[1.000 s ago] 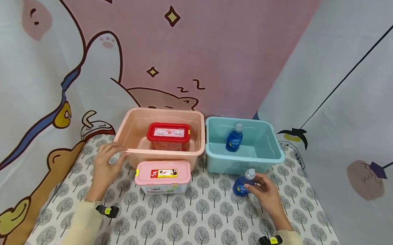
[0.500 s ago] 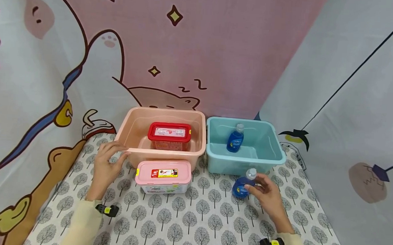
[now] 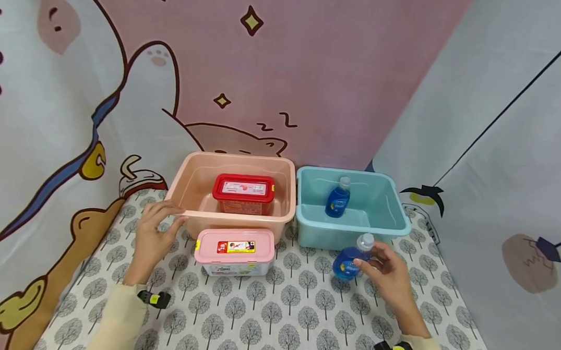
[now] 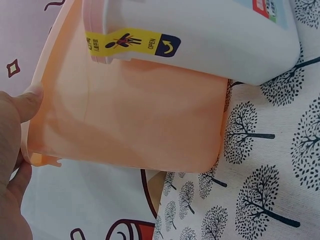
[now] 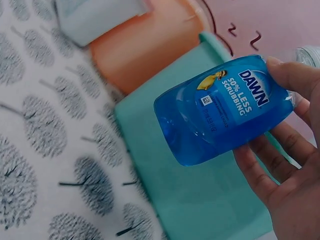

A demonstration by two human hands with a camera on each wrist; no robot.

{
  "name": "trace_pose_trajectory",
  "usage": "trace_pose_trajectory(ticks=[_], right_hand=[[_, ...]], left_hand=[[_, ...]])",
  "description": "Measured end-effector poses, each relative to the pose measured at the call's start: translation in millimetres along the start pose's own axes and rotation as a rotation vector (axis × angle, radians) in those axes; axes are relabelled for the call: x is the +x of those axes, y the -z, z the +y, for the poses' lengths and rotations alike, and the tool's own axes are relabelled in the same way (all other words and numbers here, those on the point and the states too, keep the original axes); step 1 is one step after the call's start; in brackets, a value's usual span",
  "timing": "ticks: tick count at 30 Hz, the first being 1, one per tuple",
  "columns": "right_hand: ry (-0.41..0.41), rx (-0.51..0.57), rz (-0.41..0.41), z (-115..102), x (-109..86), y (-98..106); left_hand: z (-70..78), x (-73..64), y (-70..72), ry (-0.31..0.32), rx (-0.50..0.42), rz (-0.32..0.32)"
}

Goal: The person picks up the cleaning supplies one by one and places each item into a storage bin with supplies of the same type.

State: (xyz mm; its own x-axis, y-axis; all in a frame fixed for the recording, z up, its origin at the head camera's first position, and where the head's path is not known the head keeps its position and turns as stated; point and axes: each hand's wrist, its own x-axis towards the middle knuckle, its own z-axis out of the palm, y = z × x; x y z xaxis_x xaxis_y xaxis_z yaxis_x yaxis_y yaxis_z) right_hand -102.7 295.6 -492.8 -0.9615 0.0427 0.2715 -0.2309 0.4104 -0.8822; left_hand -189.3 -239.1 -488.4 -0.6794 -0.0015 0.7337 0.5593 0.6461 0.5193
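Observation:
My right hand (image 3: 388, 276) grips a blue bottle of Dawn dish soap (image 5: 220, 110) by its upper part, thumb on one side and fingers on the other. The bottle leans in front of the light blue bin (image 3: 353, 238). Inside that bin stands a second blue dish soap bottle (image 3: 338, 199). My left hand (image 3: 155, 235) pinches the front left rim of the peach bin (image 4: 150, 115), thumb on the near side. A box with a red lid (image 3: 244, 189) sits in the peach bin. In front of it stands a white box with a pink lid (image 3: 234, 246).
The bins stand side by side at the back of a table covered with a tree-print cloth (image 3: 256, 309). Behind and beside them hangs a printed cartoon backdrop (image 3: 322, 83). The pink-lidded box is close against the peach bin's front.
My right hand has raised the dish soap bottle slightly and tilted it more to the right. The left hand stays at the peach bin's rim. The head view has shifted a little.

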Motion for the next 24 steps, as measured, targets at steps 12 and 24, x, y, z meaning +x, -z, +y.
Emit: trace_pose_trajectory(ticks=[12, 24], right_hand=[[0.140, 0.106, -0.012, -41, 18.4, 17], [0.105, 0.074, 0.053, -60, 42.5, 30]], left_hand=[[0.7, 0.0, 2.2, 0.020, 0.009, -0.013], [0.4, 1.1, 1.7, 0.003, 0.003, -0.003]])
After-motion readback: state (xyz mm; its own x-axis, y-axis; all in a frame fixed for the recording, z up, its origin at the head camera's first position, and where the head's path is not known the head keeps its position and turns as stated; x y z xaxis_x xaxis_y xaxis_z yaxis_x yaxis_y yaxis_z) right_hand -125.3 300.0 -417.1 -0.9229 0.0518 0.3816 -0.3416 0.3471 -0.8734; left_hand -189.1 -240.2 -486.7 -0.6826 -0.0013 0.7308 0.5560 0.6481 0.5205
